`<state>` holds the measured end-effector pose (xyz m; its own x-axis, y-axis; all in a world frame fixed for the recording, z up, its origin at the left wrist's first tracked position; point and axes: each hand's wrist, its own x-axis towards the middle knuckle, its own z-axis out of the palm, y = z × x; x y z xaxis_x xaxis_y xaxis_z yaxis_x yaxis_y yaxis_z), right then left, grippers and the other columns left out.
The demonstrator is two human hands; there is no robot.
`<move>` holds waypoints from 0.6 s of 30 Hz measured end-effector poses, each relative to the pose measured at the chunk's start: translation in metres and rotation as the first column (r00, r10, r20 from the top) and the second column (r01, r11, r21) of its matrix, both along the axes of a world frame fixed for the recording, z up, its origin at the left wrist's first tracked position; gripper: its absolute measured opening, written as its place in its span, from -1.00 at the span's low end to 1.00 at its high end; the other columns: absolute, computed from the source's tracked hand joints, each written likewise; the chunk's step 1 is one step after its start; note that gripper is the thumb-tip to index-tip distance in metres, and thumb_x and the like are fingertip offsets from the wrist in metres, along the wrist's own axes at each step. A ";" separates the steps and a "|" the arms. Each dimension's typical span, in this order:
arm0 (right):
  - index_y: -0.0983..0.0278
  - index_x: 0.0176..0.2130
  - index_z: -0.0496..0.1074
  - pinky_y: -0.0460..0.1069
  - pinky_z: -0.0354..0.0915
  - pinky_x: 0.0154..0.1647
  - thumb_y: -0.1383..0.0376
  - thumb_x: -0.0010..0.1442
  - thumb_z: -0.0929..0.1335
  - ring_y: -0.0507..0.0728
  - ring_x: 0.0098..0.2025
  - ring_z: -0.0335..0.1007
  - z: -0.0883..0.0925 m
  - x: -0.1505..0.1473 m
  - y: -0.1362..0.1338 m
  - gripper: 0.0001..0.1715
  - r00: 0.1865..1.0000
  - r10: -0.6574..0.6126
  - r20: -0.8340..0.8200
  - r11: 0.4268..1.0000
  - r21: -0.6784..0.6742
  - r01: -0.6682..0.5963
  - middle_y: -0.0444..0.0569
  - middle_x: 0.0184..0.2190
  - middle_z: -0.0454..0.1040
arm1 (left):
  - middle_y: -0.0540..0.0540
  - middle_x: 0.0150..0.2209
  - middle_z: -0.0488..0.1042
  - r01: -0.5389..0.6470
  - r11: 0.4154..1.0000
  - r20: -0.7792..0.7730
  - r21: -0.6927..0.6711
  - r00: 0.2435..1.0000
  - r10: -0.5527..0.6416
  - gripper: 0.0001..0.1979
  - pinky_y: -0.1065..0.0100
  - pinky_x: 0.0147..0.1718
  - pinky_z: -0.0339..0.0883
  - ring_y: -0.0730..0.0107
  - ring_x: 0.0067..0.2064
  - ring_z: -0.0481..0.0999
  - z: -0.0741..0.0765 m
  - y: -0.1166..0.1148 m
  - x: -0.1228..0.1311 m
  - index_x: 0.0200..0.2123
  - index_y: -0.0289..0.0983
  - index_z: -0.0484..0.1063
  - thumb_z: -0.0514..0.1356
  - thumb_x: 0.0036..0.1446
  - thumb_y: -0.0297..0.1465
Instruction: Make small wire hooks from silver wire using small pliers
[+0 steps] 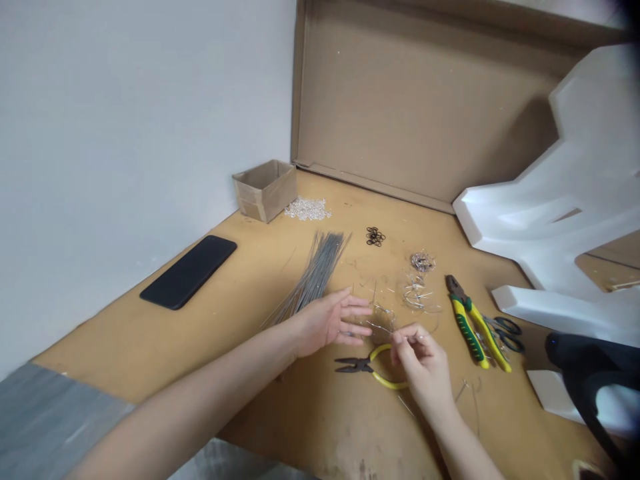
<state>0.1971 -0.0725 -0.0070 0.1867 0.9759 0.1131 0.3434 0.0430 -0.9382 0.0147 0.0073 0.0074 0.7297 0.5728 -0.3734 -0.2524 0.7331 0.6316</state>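
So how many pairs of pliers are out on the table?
2. One yellow-handled pair lies by the right hand; a bigger green-and-yellow pair lies further right, beside the scissors. More may lie hidden out of view.

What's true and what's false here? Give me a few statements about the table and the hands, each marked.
1. The phone lies left of the rods. True.
2. The right hand holds the scissors. False: it pinches a wire; the scissors lie untouched further right.
3. The left hand is open, fingers spread. True.
4. The box stands on the phone. False: it stands by the wall, apart from the phone.
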 end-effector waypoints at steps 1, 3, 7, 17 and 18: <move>0.25 -0.49 0.31 -0.08 0.11 -0.54 0.18 0.09 0.30 0.03 -0.60 0.17 0.000 0.000 0.000 -0.79 1.000 0.004 0.002 1.000 0.001 -0.004 -0.17 -0.68 0.28 | -0.29 0.15 0.18 0.001 1.000 -0.003 0.018 1.000 -0.001 -0.53 0.08 -0.12 0.26 0.10 -0.11 0.45 0.000 0.000 0.000 -0.10 -0.31 0.33 -0.03 0.11 -0.08; 0.25 -0.49 0.31 -0.09 0.11 -0.55 0.18 0.09 0.30 0.03 -0.61 0.16 -0.001 -0.001 0.001 -0.79 1.000 0.008 0.005 1.000 0.002 -0.008 -0.17 -0.68 0.28 | -0.27 0.16 0.17 0.005 0.999 -0.001 0.043 1.000 -0.005 -0.52 0.09 -0.15 0.28 0.11 -0.08 0.43 0.000 0.001 -0.001 -0.09 -0.29 0.33 -0.03 0.11 -0.06; 0.25 -0.50 0.31 -0.09 0.10 -0.58 0.17 0.08 0.31 0.02 -0.63 0.16 -0.003 -0.002 0.001 -0.77 1.000 0.009 0.000 1.000 0.013 -0.008 -0.17 -0.69 0.28 | -0.26 0.19 0.13 0.047 0.996 0.070 0.072 0.996 -0.052 -0.50 0.11 -0.18 0.29 0.11 -0.07 0.42 0.002 0.001 -0.003 -0.05 -0.26 0.30 -0.06 0.11 -0.04; 0.24 -0.50 0.28 -0.11 0.13 -0.63 0.17 0.09 0.31 -0.02 -0.68 0.16 0.006 -0.007 0.001 -0.77 0.978 0.026 -0.205 1.000 -0.010 -0.029 -0.21 -0.73 0.26 | -0.29 0.15 0.19 0.068 0.991 0.281 0.112 0.955 -0.097 -0.43 0.51 -0.76 -0.03 0.70 -0.69 0.22 0.009 0.001 -0.007 0.04 -0.24 0.27 -0.15 0.13 -0.03; 0.24 -0.51 0.27 -0.11 0.12 -0.63 0.16 0.09 0.31 -0.02 -0.68 0.16 0.005 -0.008 0.001 -0.76 0.973 0.034 -0.229 0.999 -0.027 -0.041 -0.21 -0.74 0.26 | -0.29 0.15 0.20 0.052 0.995 0.326 0.085 0.942 -0.077 -0.42 0.51 -0.80 -0.12 0.76 -0.74 0.10 0.010 0.000 -0.007 0.05 -0.23 0.25 -0.17 0.12 -0.02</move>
